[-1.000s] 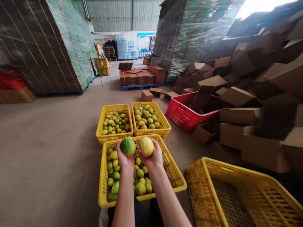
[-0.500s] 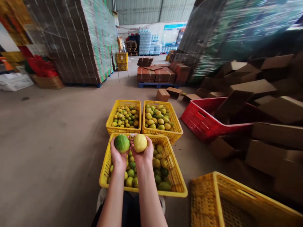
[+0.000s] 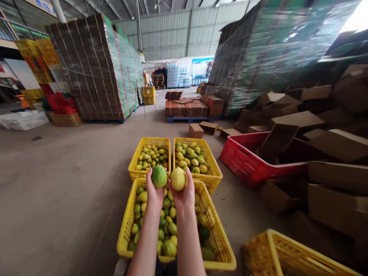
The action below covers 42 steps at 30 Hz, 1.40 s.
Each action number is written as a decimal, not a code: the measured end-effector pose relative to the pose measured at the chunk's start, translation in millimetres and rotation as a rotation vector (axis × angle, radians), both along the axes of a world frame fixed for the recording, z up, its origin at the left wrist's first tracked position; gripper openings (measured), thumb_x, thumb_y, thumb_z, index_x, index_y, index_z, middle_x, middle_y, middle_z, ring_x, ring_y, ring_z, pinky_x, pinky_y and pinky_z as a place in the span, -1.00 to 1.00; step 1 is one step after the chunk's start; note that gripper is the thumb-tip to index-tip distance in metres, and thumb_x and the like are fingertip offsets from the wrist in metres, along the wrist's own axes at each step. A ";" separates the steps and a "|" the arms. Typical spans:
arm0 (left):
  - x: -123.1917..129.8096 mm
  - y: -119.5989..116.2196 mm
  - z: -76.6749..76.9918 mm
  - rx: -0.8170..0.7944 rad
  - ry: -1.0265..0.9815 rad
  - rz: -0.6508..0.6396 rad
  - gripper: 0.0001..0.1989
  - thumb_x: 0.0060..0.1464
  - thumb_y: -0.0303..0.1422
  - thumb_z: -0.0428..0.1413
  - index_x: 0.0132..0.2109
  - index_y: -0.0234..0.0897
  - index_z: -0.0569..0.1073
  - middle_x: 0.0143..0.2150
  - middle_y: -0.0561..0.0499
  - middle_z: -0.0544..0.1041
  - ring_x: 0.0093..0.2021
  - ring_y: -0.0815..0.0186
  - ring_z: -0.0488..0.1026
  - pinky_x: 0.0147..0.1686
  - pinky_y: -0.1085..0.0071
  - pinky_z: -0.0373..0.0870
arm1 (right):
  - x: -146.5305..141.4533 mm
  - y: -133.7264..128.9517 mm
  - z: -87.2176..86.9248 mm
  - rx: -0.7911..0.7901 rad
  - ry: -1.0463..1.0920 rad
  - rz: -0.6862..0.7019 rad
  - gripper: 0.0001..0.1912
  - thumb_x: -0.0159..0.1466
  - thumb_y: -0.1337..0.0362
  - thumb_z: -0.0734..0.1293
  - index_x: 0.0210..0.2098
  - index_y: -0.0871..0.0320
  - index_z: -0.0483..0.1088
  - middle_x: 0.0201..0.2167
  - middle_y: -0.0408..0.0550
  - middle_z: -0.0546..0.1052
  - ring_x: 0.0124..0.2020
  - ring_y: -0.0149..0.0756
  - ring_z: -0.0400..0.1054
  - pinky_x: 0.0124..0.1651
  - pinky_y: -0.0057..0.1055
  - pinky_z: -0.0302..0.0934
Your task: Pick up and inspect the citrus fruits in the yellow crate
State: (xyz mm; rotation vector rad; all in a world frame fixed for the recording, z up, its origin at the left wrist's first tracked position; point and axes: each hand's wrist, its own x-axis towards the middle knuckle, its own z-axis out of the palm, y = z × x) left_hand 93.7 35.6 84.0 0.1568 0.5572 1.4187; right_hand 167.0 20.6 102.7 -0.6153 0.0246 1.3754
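My left hand (image 3: 155,193) is wrapped round a green fruit (image 3: 159,176). Beside it, my right hand (image 3: 184,193) holds a pale yellow fruit (image 3: 178,179). Both fruits are held side by side over the back part of the near yellow crate (image 3: 221,245), which has many green and yellow fruits in it. Just beyond stand two more yellow crates of fruit, one at the left (image 3: 133,164) and one at the right (image 3: 214,165). My forearms hide part of the near crate's contents.
A red crate (image 3: 237,161) with cardboard in it stands at the right, beside a heap of open boxes (image 3: 336,191). Another yellow crate (image 3: 268,253) is at the lower right. Ahead are bundled flat cartons on a blue pallet (image 3: 188,119) and tall wrapped stacks (image 3: 94,73).
Both hands, still holding the fruits, have shifted to the right in the view. The camera has tilted up, so the crates sit lower and more roof shows.
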 end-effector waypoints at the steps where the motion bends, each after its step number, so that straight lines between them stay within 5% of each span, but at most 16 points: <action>1: -0.1 -1.1 -7.8 -0.018 -0.038 -0.017 -0.67 -0.01 -0.17 0.06 -0.25 -0.37 0.47 -0.36 -0.09 0.53 -0.43 0.31 0.48 -0.52 0.48 0.40 | 0.3 -2.5 -4.0 -0.013 -0.024 0.025 -0.79 0.08 0.18 0.34 -0.40 0.23 0.37 -0.58 -0.10 0.52 -0.58 -0.38 0.41 -0.61 -0.54 0.32; 6: -12.6 -7.1 -27.3 0.010 -0.035 -0.026 -0.66 0.03 -0.21 0.05 -0.12 -0.32 0.47 -0.28 -0.11 0.54 -0.37 0.26 0.50 -0.45 0.44 0.41 | 0.4 -8.9 -15.4 0.017 -0.103 0.138 -0.80 0.00 0.27 0.39 -0.39 0.24 0.37 -0.57 -0.08 0.52 -0.58 -0.32 0.43 -0.66 -0.53 0.29; 13: -13.0 -6.0 -18.7 0.036 -0.114 0.035 -0.68 0.06 -0.25 0.01 -0.03 -0.11 0.44 -0.13 -0.04 0.52 -0.25 0.22 0.51 -0.34 0.36 0.43 | 3.8 2.3 -26.0 -0.018 -0.127 0.010 -0.79 0.07 0.17 0.33 -0.44 0.23 0.37 -0.63 -0.11 0.50 -0.64 -0.36 0.40 -0.64 -0.52 0.29; 22: -13.5 -16.5 -11.5 -0.077 -0.009 -0.062 -0.67 -0.04 -0.20 0.10 -0.15 -0.28 0.48 -0.42 0.00 0.50 -0.48 0.32 0.49 -0.57 0.50 0.40 | 3.9 8.8 -37.0 -0.065 -0.254 -0.033 -0.70 0.11 0.11 0.31 -0.35 0.27 0.38 -0.59 -0.08 0.52 -0.62 -0.35 0.40 -0.56 -0.47 0.34; 28: -20.0 -7.0 -16.5 -0.122 0.027 0.025 -0.70 -0.04 -0.22 0.09 -0.21 -0.35 0.48 -0.41 -0.06 0.52 -0.40 0.25 0.52 -0.46 0.43 0.45 | -1.6 3.7 -34.5 0.063 -0.191 0.053 -0.73 0.08 0.15 0.33 -0.38 0.27 0.40 -0.58 -0.11 0.48 -0.62 -0.39 0.38 -0.53 -0.46 0.35; 36: -21.8 -11.7 -28.4 -0.112 0.000 0.039 -0.74 0.09 -0.24 -0.04 -0.27 -0.31 0.45 -0.40 -0.06 0.53 -0.37 0.27 0.51 -0.34 0.35 0.46 | -8.6 -3.3 -37.4 -0.004 -0.027 -0.011 -0.84 0.07 0.24 0.30 -0.39 0.21 0.35 -0.54 -0.12 0.49 -0.58 -0.36 0.40 -0.55 -0.44 0.34; 42: -31.9 -22.3 -11.1 -0.106 -0.023 0.003 -0.78 -0.03 -0.24 0.14 -0.28 -0.29 0.45 -0.34 -0.02 0.53 -0.29 0.26 0.51 -0.29 0.36 0.48 | -15.1 -16.5 -43.9 -0.133 -0.001 -0.097 -0.87 0.04 0.24 0.33 -0.44 0.16 0.32 -0.67 -0.24 0.44 -0.69 -0.41 0.34 -0.66 -0.50 0.26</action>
